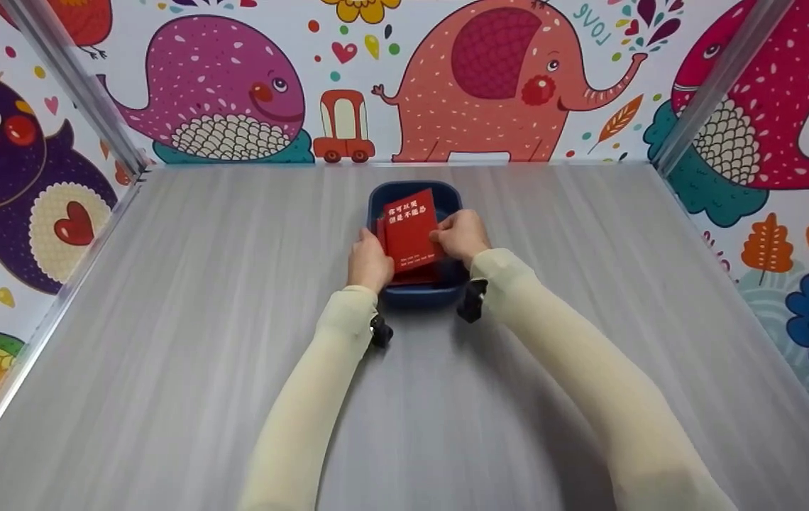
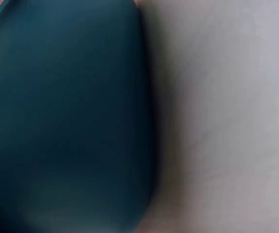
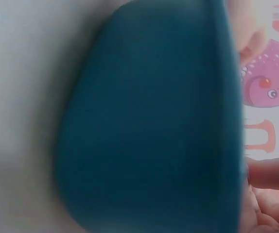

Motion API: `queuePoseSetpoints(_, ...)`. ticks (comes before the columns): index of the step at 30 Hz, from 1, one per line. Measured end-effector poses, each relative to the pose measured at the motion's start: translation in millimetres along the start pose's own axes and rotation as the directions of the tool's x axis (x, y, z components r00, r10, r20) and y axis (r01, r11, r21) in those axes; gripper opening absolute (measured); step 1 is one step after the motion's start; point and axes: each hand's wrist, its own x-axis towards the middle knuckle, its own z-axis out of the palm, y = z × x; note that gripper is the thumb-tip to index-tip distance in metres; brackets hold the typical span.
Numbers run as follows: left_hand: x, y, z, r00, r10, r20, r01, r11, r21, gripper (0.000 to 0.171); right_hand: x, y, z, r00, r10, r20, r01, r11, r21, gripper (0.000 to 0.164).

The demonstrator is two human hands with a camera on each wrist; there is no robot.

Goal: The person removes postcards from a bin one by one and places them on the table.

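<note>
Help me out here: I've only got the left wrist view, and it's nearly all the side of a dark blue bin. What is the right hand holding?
Observer: In the head view, the right hand pinches the right edge of a red card with white printing, held over the bin.

Operator: Okay. Nothing red reaches my picture. Is there anything under that card?

Observer: Yes, more red material shows beneath it, inside the bin; I can't tell whether it is one piece or several.
</note>
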Motion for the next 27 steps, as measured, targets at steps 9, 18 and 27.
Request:
queuePoseSetpoints(9,-0.2,-1.2,0.1,1.0,0.007,-0.005,-0.007,1.0,0.013,0.063,3,3,-14,0.998,0.051,-0.04,-0.048,0.997,0.064,0.016)
queuePoseSetpoints(18,-1.7,0.0,-0.5,1.0,0.009,-0.007,-0.009,1.0,0.02,0.06,12,13,-33,0.994,0.102,-0.049,-0.092,0.981,0.172,0.018)
queuePoseSetpoints(27,-0.6,0.3,0.1,1.0,-0.002,-0.001,0.002,1.0,0.014,0.059,23,29,-59,0.978,0.206,0.014,-0.204,0.954,0.219,0.032)
